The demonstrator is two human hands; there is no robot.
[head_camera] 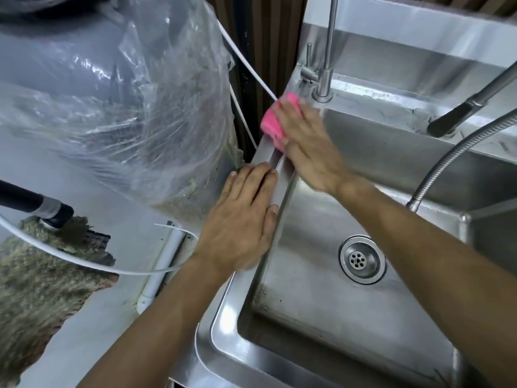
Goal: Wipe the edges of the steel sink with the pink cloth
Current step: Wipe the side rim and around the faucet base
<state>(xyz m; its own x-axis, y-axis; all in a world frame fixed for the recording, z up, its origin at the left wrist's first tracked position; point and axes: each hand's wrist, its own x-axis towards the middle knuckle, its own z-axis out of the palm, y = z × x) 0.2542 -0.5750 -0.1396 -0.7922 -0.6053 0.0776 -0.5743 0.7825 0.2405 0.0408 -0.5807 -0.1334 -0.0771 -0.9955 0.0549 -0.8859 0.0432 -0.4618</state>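
The pink folded cloth lies on the left rim of the shiny steel sink, pressed flat under the right hand, fingers straight, just beside the slim steel tap. The left hand rests flat, holding nothing, on the rim nearer the person; bare rim shows between the hands.

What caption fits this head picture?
Right hand presses pink cloth along sink edge; left hand rests flat.

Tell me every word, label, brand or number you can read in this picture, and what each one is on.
None: no readable text shows anywhere.
The steel sink, small tap and drain bear no visible marking.
The pink cloth under the right hand is plain.
The plastic bag shows no print.
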